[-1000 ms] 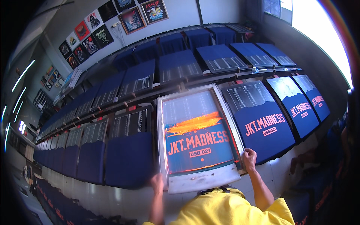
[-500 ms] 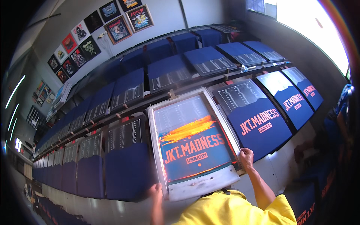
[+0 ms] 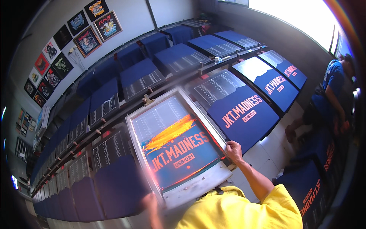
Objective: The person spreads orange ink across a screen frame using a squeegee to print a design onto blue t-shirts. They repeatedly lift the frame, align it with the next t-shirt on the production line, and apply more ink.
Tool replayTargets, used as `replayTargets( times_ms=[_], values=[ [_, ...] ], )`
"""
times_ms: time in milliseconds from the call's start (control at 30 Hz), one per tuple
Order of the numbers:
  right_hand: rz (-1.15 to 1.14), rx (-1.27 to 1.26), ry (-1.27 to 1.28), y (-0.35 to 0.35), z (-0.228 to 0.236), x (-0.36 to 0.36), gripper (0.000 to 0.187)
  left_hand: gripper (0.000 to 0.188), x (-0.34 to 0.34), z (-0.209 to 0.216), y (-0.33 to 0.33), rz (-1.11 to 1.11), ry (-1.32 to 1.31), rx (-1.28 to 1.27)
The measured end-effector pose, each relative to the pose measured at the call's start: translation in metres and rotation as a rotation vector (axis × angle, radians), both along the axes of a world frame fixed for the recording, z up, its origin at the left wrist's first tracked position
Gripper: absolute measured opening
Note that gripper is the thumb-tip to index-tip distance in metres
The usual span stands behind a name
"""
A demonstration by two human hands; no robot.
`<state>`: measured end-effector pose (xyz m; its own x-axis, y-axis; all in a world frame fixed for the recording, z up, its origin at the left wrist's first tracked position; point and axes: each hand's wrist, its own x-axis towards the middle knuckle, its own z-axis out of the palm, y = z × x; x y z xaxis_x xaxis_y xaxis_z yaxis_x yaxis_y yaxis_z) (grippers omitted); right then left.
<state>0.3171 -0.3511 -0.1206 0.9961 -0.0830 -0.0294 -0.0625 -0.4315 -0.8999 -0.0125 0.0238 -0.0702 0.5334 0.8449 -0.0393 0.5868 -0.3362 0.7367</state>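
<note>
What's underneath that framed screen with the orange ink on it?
Through the far part of the framed screen, a board with pale dotted markings shows. The band of orange ink hides what lies directly beneath it, and so does the whitish strip at the near end.

Bright yel. shirt w/ short slvs; fingers bare.

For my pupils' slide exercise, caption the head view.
Left hand and right hand at opposite sides of a framed screen streaked with orange ink, among navy-draped boards.
</note>
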Motion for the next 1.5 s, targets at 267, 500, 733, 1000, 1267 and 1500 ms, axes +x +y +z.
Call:
replayTargets(
  times_ms=[267, 500, 733, 1000, 1267, 1500],
  values=[
    [0.009, -0.024, -0.023, 0.005, 0.003, 0.001, 0.024, 0.036, -0.003, -0.003, 0.002, 0.033, -0.016, 0.014],
    [0.047, -0.029, -0.027, -0.001, 0.013, -0.002, 0.023, 0.036, 0.005, 0.016, -0.019, 0.032, 0.018, -0.029],
    [0.083, 0.090, -0.042, -0.004, -0.002, -0.003, 0.023, 0.042, -0.003, -0.005, -0.005, -0.006, 0.113, 0.214],
    [0.116, 0.101, -0.130, -0.011, 0.006, -0.002, 0.023, 0.039, 0.010, 0.012, -0.018, 0.099, 0.346, -0.040],
    [0.861, -0.212, -0.376, -0.005, 0.098, -0.076, 0.039, 0.033, -0.009, 0.020, -0.039, 0.048, -0.095, 0.027],
    [1.377, -0.779, -0.719, 0.004, 0.095, -0.110, 0.062, 0.032, -0.047, 0.054, -0.102, 0.054, -0.269, -0.046]
  ],
)
